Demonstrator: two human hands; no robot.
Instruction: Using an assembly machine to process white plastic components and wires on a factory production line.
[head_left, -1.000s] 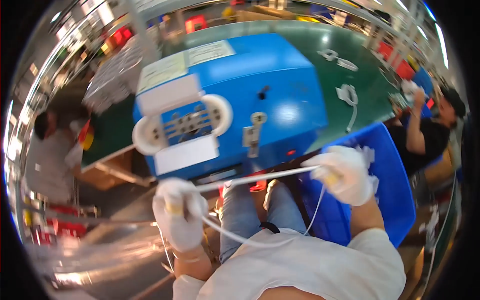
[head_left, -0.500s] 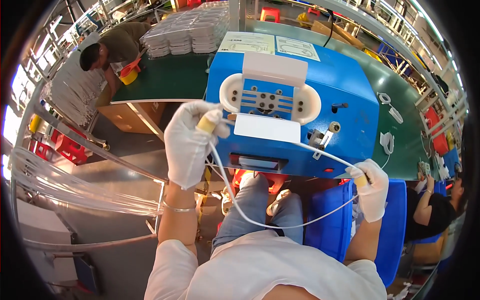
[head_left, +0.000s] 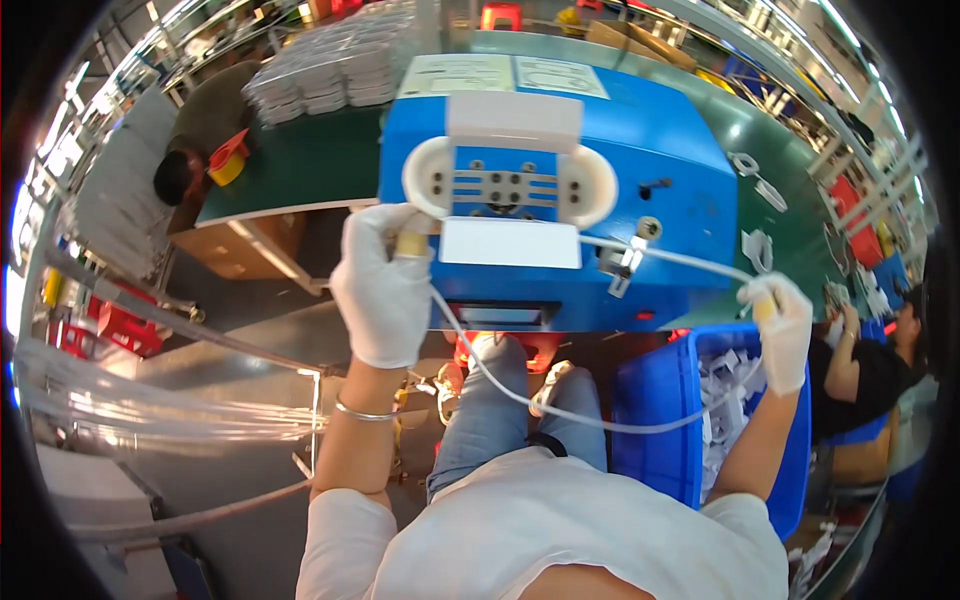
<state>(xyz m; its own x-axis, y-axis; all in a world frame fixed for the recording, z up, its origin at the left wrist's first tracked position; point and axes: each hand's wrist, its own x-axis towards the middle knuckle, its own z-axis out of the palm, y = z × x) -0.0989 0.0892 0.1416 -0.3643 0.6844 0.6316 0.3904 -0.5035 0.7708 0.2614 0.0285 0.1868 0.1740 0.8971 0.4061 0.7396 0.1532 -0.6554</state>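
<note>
A white cable (head_left: 585, 424) hangs in a slack loop between my hands, in front of a blue winding machine (head_left: 660, 140). My left hand (head_left: 385, 295), in a white glove with yellow fingertip covers, is closed on the cable beside the left end of the machine's white guard plate (head_left: 510, 244). My right hand (head_left: 783, 330), gloved likewise, pinches the cable to the right of the machine. From there a straight span runs through the metal clamp (head_left: 625, 262) to behind the plate. Two white rounded formers (head_left: 592, 198) flank a slotted metal bar (head_left: 500, 187).
A blue bin (head_left: 655, 400) with white pieces stands below my right forearm. Coiled white cables (head_left: 758, 250) lie on the green bench (head_left: 790, 220). Stacked clear trays (head_left: 340, 70) sit at the back left. One person bends at the far left; another sits at right.
My right hand has moved right and up, drawing the span straighter and into the metal clamp. My left hand stays by the guard plate. The view has shifted slightly.
</note>
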